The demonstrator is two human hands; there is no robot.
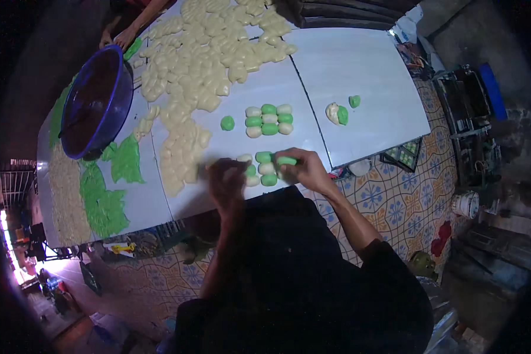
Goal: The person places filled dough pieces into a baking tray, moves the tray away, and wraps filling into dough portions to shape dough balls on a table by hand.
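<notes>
My right hand [310, 171] pinches a green dough ball [286, 160] at the right side of a small cluster of green and cream dough balls [266, 167] on the white table. Left of that cluster is my left hand [225, 180], dark and blurred, so its fingers cannot be made out clearly. Farther back sits a neat block of dough balls [269, 119], green and cream alternating in rows. One loose green ball [227, 123] lies to the left of this block.
Cream dough pieces [189, 71] cover the far left of the table [360, 65]. Flattened green dough [103, 203] lies near a large purple basin [127, 88]. At right are a cream-and-green lump [336, 114] and a green scrap [354, 101]. Another person's hands [124, 38] reach in behind the basin.
</notes>
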